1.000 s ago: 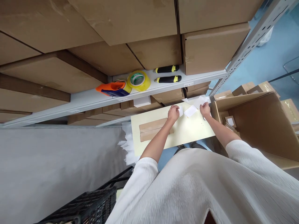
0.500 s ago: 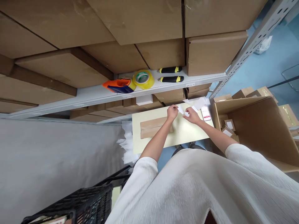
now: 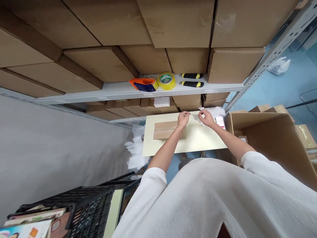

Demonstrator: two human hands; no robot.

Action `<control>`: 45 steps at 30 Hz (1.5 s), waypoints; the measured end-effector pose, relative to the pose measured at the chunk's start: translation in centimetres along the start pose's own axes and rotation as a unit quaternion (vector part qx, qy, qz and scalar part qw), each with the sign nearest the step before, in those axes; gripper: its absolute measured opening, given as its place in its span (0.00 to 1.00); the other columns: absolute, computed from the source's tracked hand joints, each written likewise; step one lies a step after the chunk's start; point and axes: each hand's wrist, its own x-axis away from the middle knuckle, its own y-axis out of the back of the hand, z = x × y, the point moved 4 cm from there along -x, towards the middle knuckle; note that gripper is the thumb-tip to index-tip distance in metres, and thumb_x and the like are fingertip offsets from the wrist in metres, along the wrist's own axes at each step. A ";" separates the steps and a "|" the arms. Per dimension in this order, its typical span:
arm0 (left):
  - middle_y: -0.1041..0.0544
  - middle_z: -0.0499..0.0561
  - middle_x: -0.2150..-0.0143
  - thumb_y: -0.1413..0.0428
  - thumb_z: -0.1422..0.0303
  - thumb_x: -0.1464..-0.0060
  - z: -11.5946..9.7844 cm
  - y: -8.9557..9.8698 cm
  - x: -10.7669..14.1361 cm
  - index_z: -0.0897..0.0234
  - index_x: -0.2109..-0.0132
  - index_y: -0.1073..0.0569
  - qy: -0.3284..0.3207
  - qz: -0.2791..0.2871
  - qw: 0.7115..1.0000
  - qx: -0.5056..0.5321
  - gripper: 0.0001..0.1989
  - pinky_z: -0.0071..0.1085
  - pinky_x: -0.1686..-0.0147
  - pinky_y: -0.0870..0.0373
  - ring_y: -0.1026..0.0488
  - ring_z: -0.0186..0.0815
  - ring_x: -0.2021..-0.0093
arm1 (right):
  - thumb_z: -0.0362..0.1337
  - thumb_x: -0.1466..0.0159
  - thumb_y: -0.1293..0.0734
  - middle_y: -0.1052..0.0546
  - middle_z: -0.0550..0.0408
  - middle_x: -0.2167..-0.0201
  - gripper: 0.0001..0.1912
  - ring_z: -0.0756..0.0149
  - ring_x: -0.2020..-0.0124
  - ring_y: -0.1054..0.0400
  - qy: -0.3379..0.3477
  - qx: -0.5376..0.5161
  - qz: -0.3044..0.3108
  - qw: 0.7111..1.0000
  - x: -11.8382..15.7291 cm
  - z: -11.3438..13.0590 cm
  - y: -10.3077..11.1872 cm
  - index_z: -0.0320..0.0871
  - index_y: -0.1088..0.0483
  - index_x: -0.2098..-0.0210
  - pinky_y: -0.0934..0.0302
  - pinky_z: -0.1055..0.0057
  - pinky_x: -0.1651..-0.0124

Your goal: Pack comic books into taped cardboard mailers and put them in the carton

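Note:
Over the pale tabletop (image 3: 203, 140), my left hand (image 3: 183, 119) and my right hand (image 3: 206, 117) are close together with fingertips pinched. A thin, see-through or pale piece (image 3: 194, 116) spans the gap between them; its exact shape is hard to make out. A flat brown cardboard package (image 3: 165, 130) lies under my left forearm. White paper sheets (image 3: 215, 111) lie at the table's back right, with a phone-like item (image 3: 220, 122) showing a light screen beside my right wrist.
A grey shelf (image 3: 114, 90) beyond the table bears cartons, yellow tape (image 3: 166, 81), an orange-and-blue tool (image 3: 143, 84) and two cutters (image 3: 192, 84). A large open carton (image 3: 277, 145) stands right; a black crate (image 3: 91, 211) is lower left. White sheets (image 3: 136, 148) hang left.
The view has shifted, showing more of the crate. My hands have moved slightly apart, and the white piece between them now looks thin or see-through.

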 end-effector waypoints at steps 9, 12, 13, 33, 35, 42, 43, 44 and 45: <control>0.18 0.52 0.56 0.37 0.69 0.42 -0.5 4.5 2.5 0.59 0.63 0.22 -0.107 0.030 0.991 -0.069 0.01 0.37 0.48 0.26 0.22 0.41 0.54 | 0.42 0.37 0.34 0.21 0.54 0.60 0.08 0.57 0.57 0.27 -0.055 -0.055 -0.021 0.997 0.6 3.1 -2.4 0.49 0.30 0.59 0.32 0.58 0.46; 0.18 0.49 0.62 0.42 0.68 0.36 0.3 6.9 3.3 0.58 0.65 0.23 -0.093 0.047 0.994 -0.038 0.07 0.34 0.54 0.27 0.22 0.39 0.60 | 0.44 0.38 0.33 0.21 0.55 0.61 0.11 0.58 0.60 0.27 -0.073 -0.067 -0.008 0.995 1.2 4.5 -4.3 0.49 0.29 0.56 0.31 0.59 0.49; 0.18 0.49 0.63 0.42 0.69 0.36 0.6 7.8 3.4 0.58 0.64 0.24 -0.089 0.047 0.994 -0.031 0.07 0.33 0.55 0.27 0.22 0.39 0.60 | 0.44 0.38 0.33 0.21 0.55 0.61 0.12 0.58 0.60 0.28 -0.079 -0.069 -0.005 0.994 1.5 4.9 -5.0 0.49 0.28 0.55 0.31 0.60 0.50; 0.18 0.50 0.63 0.39 0.68 0.39 10.5 17.8 5.7 0.58 0.63 0.25 0.045 0.002 0.999 0.011 0.03 0.34 0.55 0.26 0.20 0.39 0.60 | 0.40 0.49 0.31 0.30 0.63 0.72 0.19 0.63 0.68 0.32 -0.202 -0.158 -0.017 0.966 6.2 7.5 -15.1 0.48 0.30 0.57 0.31 0.62 0.57; 0.18 0.50 0.64 0.38 0.68 0.40 10.9 18.2 6.1 0.58 0.65 0.26 0.047 0.007 0.999 -0.016 0.05 0.34 0.57 0.27 0.21 0.40 0.61 | 0.40 0.49 0.31 0.31 0.64 0.73 0.19 0.63 0.68 0.32 -0.203 -0.158 -0.020 0.966 6.2 7.5 -15.4 0.49 0.30 0.57 0.31 0.62 0.57; 0.18 0.49 0.63 0.39 0.67 0.39 11.1 18.6 6.3 0.57 0.64 0.26 0.024 0.007 0.996 -0.082 0.05 0.34 0.57 0.29 0.22 0.41 0.61 | 0.39 0.49 0.31 0.26 0.62 0.70 0.18 0.62 0.66 0.29 -0.217 -0.151 -0.037 0.964 5.6 8.1 -15.0 0.48 0.30 0.57 0.28 0.59 0.52; 0.18 0.49 0.63 0.39 0.67 0.38 11.1 18.6 6.1 0.57 0.64 0.26 0.022 0.006 0.996 -0.084 0.05 0.34 0.56 0.29 0.22 0.40 0.61 | 0.39 0.49 0.30 0.25 0.61 0.69 0.18 0.61 0.65 0.28 -0.218 -0.151 -0.046 0.963 5.4 8.3 -14.8 0.48 0.30 0.57 0.28 0.59 0.51; 0.19 0.49 0.63 0.40 0.67 0.38 11.0 18.7 5.9 0.57 0.64 0.27 0.019 0.005 0.996 -0.086 0.06 0.34 0.56 0.29 0.22 0.40 0.61 | 0.39 0.49 0.29 0.24 0.60 0.67 0.19 0.61 0.64 0.27 -0.218 -0.149 -0.055 0.963 5.1 8.5 -14.6 0.48 0.30 0.57 0.28 0.59 0.49; 0.19 0.50 0.63 0.40 0.67 0.37 11.0 18.7 5.7 0.57 0.64 0.27 0.015 0.005 0.996 -0.088 0.06 0.34 0.55 0.29 0.23 0.40 0.61 | 0.40 0.49 0.28 0.23 0.59 0.66 0.18 0.61 0.63 0.27 -0.217 -0.147 -0.063 0.963 4.8 8.6 -14.5 0.48 0.30 0.58 0.28 0.58 0.48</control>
